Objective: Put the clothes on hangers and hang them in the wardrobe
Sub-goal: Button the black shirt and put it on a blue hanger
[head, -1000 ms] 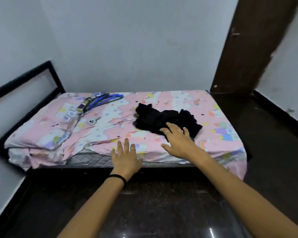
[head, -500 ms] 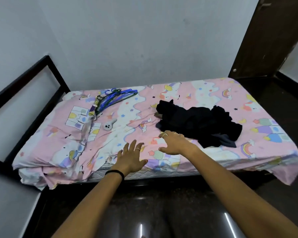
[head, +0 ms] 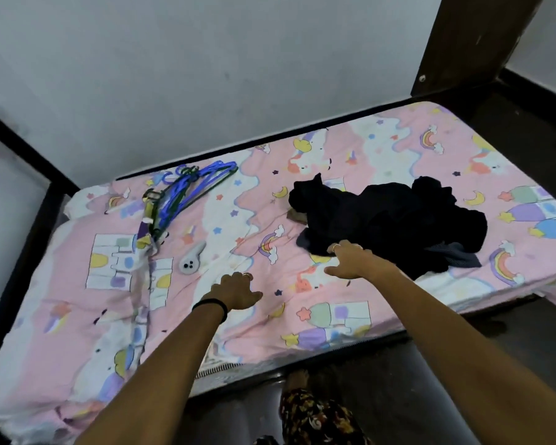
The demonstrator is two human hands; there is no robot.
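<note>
Over the last second the view has closed in on the bed with the pink cartoon-print sheet [head: 350,322] and tipped downward, so the mattress now fills the picture where a second ago it sat further off. Both arms have travelled forward with it. The right hand [head: 350,260] has come to the near edge of the crumpled heap of black clothes [head: 389,223] — its fingers curl down at the fabric's border, though whether they already pinch cloth or only touch it I cannot tell. The left hand [head: 235,290] lies a little short of that, knuckles up over the bare sheet, fingers loosely bent and holding nothing, a black band on its wrist.

The heap itself has not been disturbed; it lies on the right half of the bed, well apart from the bundle of blue and green wire hangers [head: 187,191] near the wall on the left. A small grey plastic gadget [head: 191,260] rests on the sheet between hangers and left hand.

So the task looks to be at its very start — no garment lifted, no hanger taken. The wardrobe is not clearly in view; only a dark wooden panel [head: 463,43] stands at the bed's far right corner.
</note>
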